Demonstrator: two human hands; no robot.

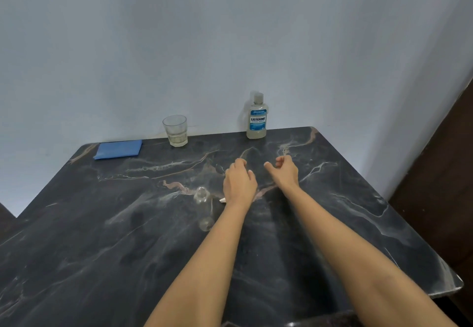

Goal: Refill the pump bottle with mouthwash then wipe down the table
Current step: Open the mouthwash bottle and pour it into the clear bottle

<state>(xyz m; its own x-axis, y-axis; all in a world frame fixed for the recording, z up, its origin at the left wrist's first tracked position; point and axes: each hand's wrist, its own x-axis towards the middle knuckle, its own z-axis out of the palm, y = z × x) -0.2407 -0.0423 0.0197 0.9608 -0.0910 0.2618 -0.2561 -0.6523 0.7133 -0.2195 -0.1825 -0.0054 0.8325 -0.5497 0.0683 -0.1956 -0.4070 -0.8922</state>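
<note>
The fingers (240,164) of the left hand (239,183) curl downward over the bench (102,250), closed around what looks like a white pump piece (222,200). Only its tip pokes out beneath the heel of the hand, so I judge that rather than see it plainly. The right hand (286,173) hovers just beside it, fingers loosely bent, thumb out, holding nothing. It seems ready to reach for the next thing.

Just left of the left wrist stands the clear pump bottle (204,209), its neck open and no liquid visible in it. It sits near the person, probably so that pouring is an easy reach. With the pump apparently off, the filling step looks about to start.

At the far edge, against the wall, the mouthwash bottle (257,119) stands upright with its cap on, well apart from the hands. A drinking glass (176,131) with a little pale liquid stands further left, and a folded blue cloth (119,149) lies flat near the far left corner, likely waiting for the wipe-down.

The count is two hands, one pump bottle, one white pump piece, one mouthwash bottle, one glass and one cloth.
</note>
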